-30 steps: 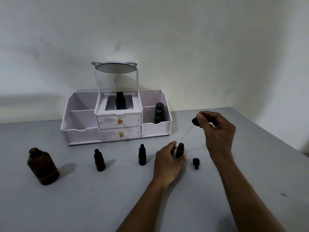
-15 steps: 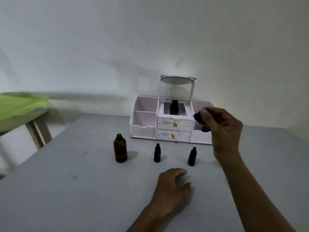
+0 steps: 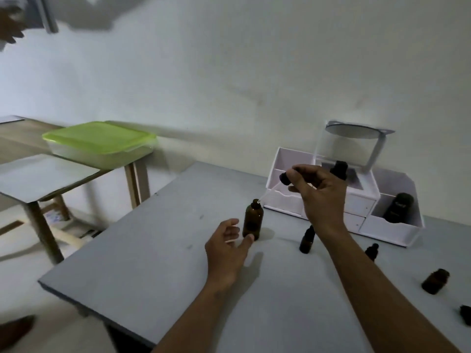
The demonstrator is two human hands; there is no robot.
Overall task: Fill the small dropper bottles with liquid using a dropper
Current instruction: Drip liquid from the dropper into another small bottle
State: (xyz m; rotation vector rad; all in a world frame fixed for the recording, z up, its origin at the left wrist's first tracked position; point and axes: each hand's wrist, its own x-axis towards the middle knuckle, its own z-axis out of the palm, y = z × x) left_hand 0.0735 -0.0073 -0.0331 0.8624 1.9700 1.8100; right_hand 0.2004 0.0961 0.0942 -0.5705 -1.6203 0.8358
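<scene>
A large amber bottle (image 3: pixel 252 219) stands open on the grey table (image 3: pixel 142 256). My right hand (image 3: pixel 321 197) pinches the black bulb of a dropper (image 3: pixel 284 179), whose clear tip slants down to the bottle's mouth. My left hand (image 3: pixel 226 248) lies open beside the bottle's base, its thumb just touching it. Two capped small dropper bottles, one (image 3: pixel 307 239) and another (image 3: pixel 371 251), stand to the right. An uncapped small bottle (image 3: pixel 434 281) sits further right, with a loose black cap (image 3: pixel 466 317) at the frame's edge.
A white organiser (image 3: pixel 390 225) with drawers, a round mirror and a black tube (image 3: pixel 397 208) stands at the back of the table. A second table to the left carries a green-lidded box (image 3: pixel 99 142). The table's left edge is close to the large bottle.
The view swung left. My right hand carried the dropper over to the large amber bottle's mouth. My left hand left the small uncapped bottle and came beside the large bottle.
</scene>
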